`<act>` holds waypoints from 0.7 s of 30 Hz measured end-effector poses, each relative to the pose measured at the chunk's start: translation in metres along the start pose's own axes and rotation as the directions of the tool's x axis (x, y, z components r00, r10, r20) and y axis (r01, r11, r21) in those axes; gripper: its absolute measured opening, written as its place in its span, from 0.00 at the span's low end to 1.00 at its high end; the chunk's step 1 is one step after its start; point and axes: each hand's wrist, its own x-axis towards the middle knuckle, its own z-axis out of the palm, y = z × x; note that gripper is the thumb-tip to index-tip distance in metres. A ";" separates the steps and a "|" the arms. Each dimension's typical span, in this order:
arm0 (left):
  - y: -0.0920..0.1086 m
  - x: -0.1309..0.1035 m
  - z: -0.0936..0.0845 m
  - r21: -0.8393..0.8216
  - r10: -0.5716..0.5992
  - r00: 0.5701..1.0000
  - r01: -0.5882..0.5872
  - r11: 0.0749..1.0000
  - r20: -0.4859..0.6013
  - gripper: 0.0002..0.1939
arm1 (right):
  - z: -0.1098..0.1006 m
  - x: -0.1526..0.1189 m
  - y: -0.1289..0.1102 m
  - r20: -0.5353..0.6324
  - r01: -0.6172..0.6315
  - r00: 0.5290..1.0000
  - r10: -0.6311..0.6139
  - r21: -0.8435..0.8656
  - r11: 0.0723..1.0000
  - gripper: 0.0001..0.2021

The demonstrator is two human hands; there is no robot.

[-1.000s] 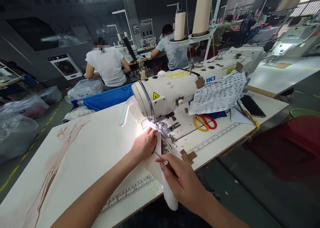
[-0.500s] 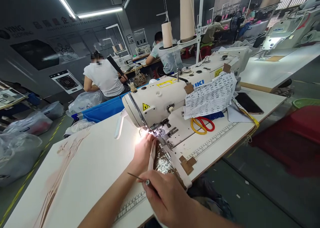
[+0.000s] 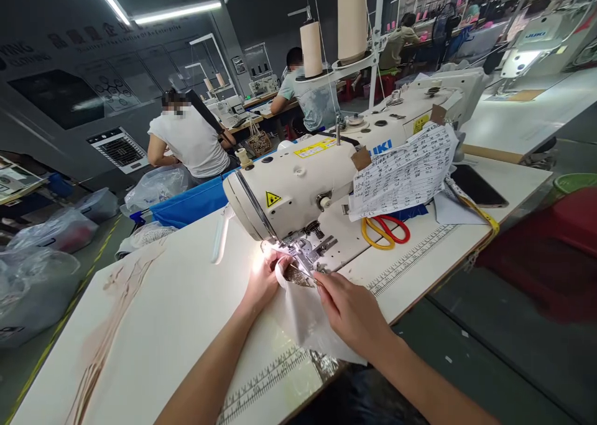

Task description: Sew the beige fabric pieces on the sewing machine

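We find the white cloth (image 3: 305, 319) just below the frame's centre, its curled edge pinched by the left hand (image 3: 263, 279) beside the sewing machine (image 3: 298, 191). The right hand (image 3: 352, 307) — lower right of centre — grips a thin metal tool (image 3: 304, 274) pointing leftward.

The tabletop (image 3: 186, 288) leaves room leftward, the sewing machine (image 3: 293, 195) blocking ahead
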 end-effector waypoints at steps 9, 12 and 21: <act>-0.004 0.002 0.002 -0.013 -0.026 1.000 0.026 1.000 0.013 0.13 | 0.013 0.004 0.001 -0.080 0.020 0.996 -0.028 -0.096 0.995 0.12; -0.004 0.002 0.001 -0.020 -0.034 0.999 0.035 0.999 0.020 0.13 | 0.014 0.005 0.001 -0.094 0.024 0.995 -0.034 -0.112 0.993 0.12; -0.005 0.001 0.002 -0.046 -0.067 0.998 0.068 0.997 0.011 0.13 | 0.016 0.007 0.000 -0.085 0.015 0.996 -0.026 -0.125 0.992 0.13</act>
